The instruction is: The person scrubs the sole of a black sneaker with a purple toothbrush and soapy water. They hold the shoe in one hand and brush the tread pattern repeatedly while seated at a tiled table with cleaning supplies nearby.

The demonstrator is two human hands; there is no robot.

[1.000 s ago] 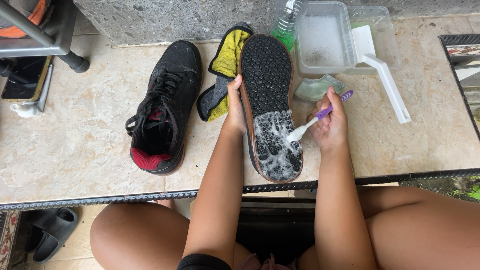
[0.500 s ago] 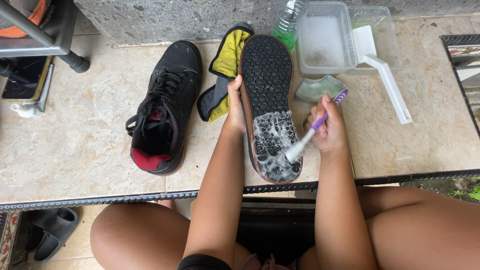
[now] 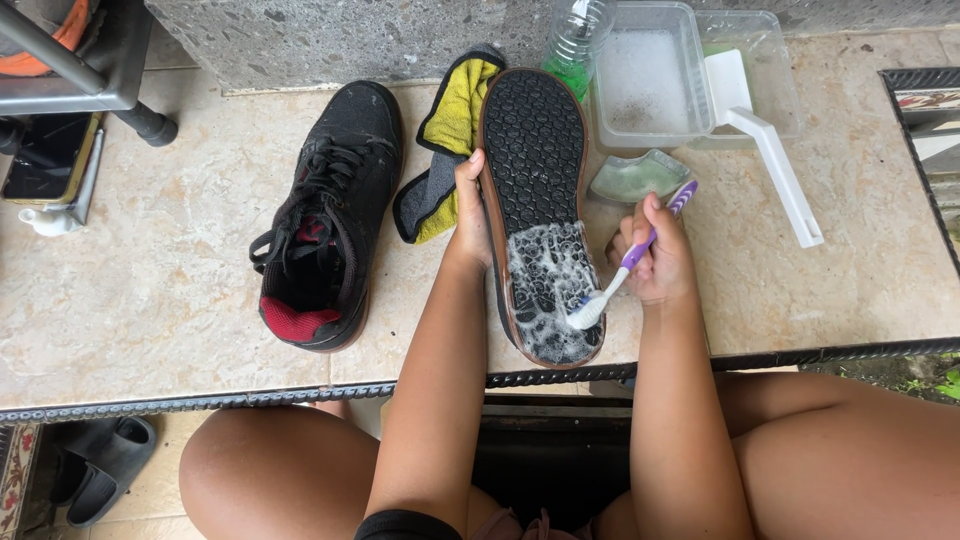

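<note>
The left hand (image 3: pixel 470 215) clamps the edge of a black shoe (image 3: pixel 540 200) turned sole-up on the tiled floor (image 3: pixel 150 300), thumb lying over the sole's rim and the other fingers hidden beneath, so how tightly they curl cannot be told. The right hand (image 3: pixel 655 255) is closed in a fist around a purple and white toothbrush (image 3: pixel 625 270), whose bristle head rests in the white lather covering the heel end of the sole. Just beside the shoe lies a yellow and grey cloth (image 3: pixel 445 150), and further left stands the second black shoe (image 3: pixel 320 220), upright, with a red lining. Near the right hand sit a small green dish (image 3: pixel 640 178), a clear plastic tub (image 3: pixel 640 75) of soapy water, and a white scraper (image 3: pixel 765 145).
</note>
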